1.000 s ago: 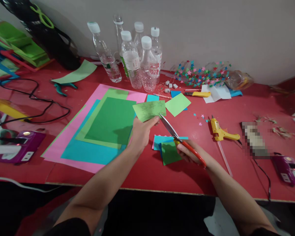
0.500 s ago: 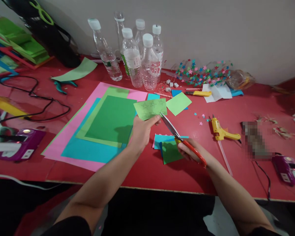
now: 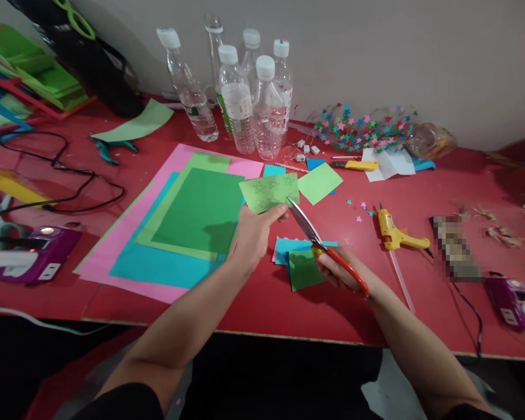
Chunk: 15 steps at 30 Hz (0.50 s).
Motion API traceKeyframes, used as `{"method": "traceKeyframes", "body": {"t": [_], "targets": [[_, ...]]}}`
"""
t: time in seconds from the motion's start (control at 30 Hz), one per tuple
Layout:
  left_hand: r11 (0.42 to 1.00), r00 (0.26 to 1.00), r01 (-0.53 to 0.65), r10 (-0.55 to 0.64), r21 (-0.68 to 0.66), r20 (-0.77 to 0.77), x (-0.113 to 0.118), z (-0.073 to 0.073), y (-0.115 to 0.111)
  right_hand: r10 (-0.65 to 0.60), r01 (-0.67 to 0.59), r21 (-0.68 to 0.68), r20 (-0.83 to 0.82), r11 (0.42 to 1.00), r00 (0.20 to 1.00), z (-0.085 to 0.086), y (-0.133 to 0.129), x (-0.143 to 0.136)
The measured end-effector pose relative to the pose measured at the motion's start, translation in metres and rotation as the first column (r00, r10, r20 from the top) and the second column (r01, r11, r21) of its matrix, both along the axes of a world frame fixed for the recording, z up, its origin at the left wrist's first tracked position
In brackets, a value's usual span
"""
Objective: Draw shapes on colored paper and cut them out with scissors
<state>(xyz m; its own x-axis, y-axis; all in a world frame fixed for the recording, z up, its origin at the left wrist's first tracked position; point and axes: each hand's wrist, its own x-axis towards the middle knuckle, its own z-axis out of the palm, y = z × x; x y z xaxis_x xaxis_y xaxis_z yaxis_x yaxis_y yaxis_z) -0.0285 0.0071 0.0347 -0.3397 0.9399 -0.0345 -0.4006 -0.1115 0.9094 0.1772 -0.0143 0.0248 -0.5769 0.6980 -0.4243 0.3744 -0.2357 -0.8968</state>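
Note:
My left hand pinches the lower edge of a light green paper strip with stars drawn on it, holding it above the table. My right hand is closed around the handles of red-handled scissors. The blades point up and left, their tips at the strip's lower right edge beside my left thumb. Below the scissors lies a small pile of blue and dark green paper. A light green paper piece rests just right of the strip.
Large pink, blue and green sheets lie at the left. Plastic bottles stand at the back, near star garlands. A yellow cutter and yellow glue gun are at the right. Purple power strips sit at both sides.

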Motion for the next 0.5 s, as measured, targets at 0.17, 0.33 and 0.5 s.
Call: {"method": "traceKeyframes", "body": {"t": [0.17, 0.33, 0.5], "targets": [[1.0, 1.0, -0.006, 0.006, 0.0, -0.006, 0.0005, 0.0003, 0.0, 0.003, -0.004, 0.031, 0.043, 1.0, 0.999, 0.0032, -0.0014, -0.0018], [1.0, 1.0, -0.007, 0.007, -0.008, -0.004, 0.0003, 0.0006, -0.0002, -0.012, 0.009, 0.038, 0.058, 0.999, 0.998, 0.0016, -0.0015, -0.002], [1.0, 1.0, 0.001, -0.001, -0.011, 0.005, -0.0002, 0.0007, 0.0, -0.007, 0.003, 0.055, 0.066, 0.998, 0.998, -0.0047, -0.0005, -0.0002]]}}
